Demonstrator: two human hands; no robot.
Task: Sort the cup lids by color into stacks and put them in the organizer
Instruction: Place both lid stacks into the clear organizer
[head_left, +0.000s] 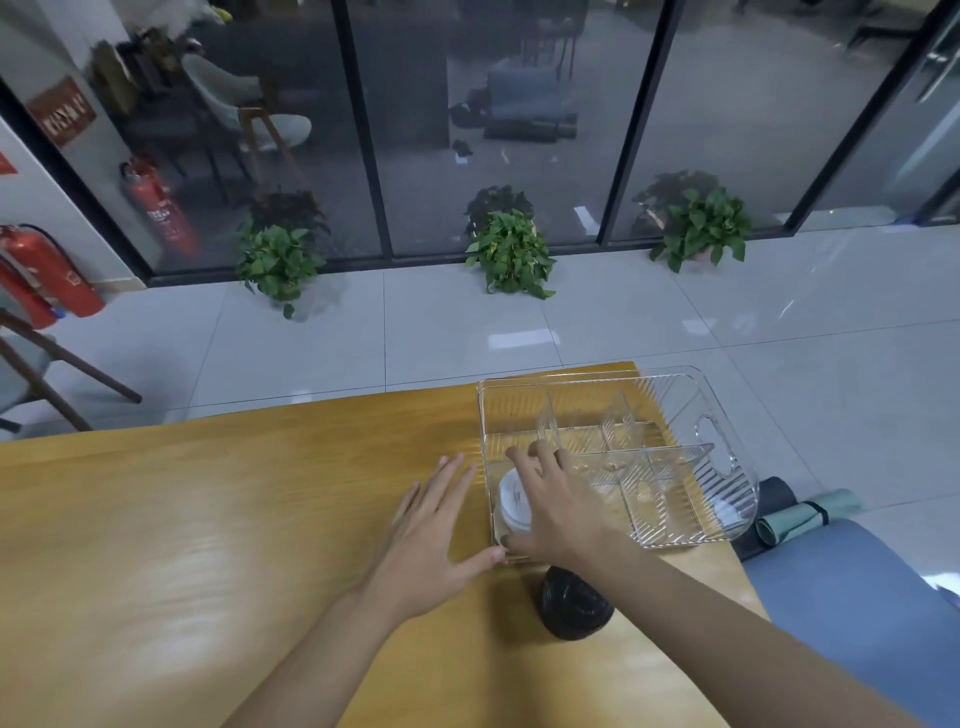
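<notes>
Wide wooden table (208, 519), and at its far right the clear ribbed organizer (737, 483), its dividers cutting it into several bays. The right hand (558, 506) is inside the near-left bay, fingers (535, 448) spread and arched over the white lid stack (511, 501), thumb down at the stack's near side, so it looks like a top-down clasp around the rim. The left hand (434, 535) lies flat on the table just beside the organizer, 4 fingers straight and close together, thumb reaching out to the organizer's near corner, bracing it by the look of things. That makes sense: an empty clear plastic bin is light and would likely skate on this smooth wood.

Just in front of the organizer, under the right forearm, 1 black lid stack (574, 605) waits on the table. My read on handling: thin plastic lids, very light, a bit flexible, nested loosely, so a stack can shear or fan apart if tilted. Best hold is around the rim from above, thumb opposite fingers, kept level.
</notes>
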